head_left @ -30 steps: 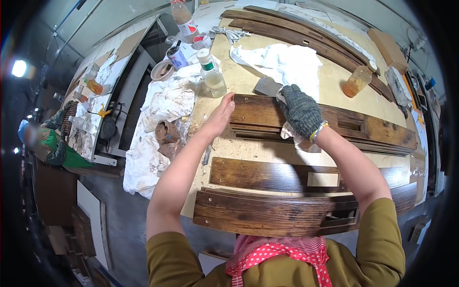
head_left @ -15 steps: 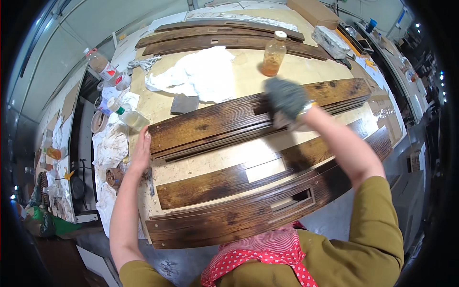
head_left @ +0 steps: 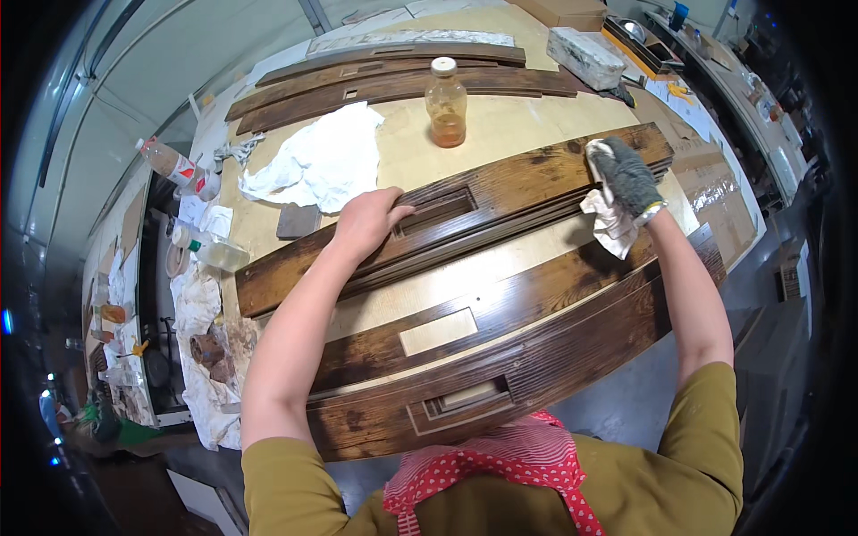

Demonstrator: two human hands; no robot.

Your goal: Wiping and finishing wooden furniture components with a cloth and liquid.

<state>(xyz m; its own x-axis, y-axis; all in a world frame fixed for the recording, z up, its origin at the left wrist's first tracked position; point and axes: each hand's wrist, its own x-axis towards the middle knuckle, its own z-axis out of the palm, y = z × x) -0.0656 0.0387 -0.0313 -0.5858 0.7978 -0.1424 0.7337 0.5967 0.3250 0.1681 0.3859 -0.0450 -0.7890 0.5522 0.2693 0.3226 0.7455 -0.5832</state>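
Observation:
A dark brown stained wooden board (head_left: 527,179) with a rectangular slot lies on top of a stack of similar boards. My bare left hand (head_left: 368,223) is closed over it beside the slot, the thumb at the slot's edge and the other fingers curled towards the far side. My right hand (head_left: 626,179) wears a dark grey glove and presses a stained white rag (head_left: 614,228) onto the board near its right end. Part of the rag hangs over the near edge. Nearer me lie another slotted board (head_left: 375,357) and a stack of slotted boards (head_left: 572,366).
Beyond the stack stand a glass bottle (head_left: 447,112) of amber liquid, a crumpled white cloth (head_left: 317,161) and a dark square block (head_left: 298,223). More boards (head_left: 402,85) lie at the back. Plastic bottles (head_left: 214,247) crowd the left; a wrapped block (head_left: 585,58) sits far right.
My left hand has moved from the board's left end to beside its slot. My right hand has slid the rag rightwards along the board. The whole view has shifted slightly.

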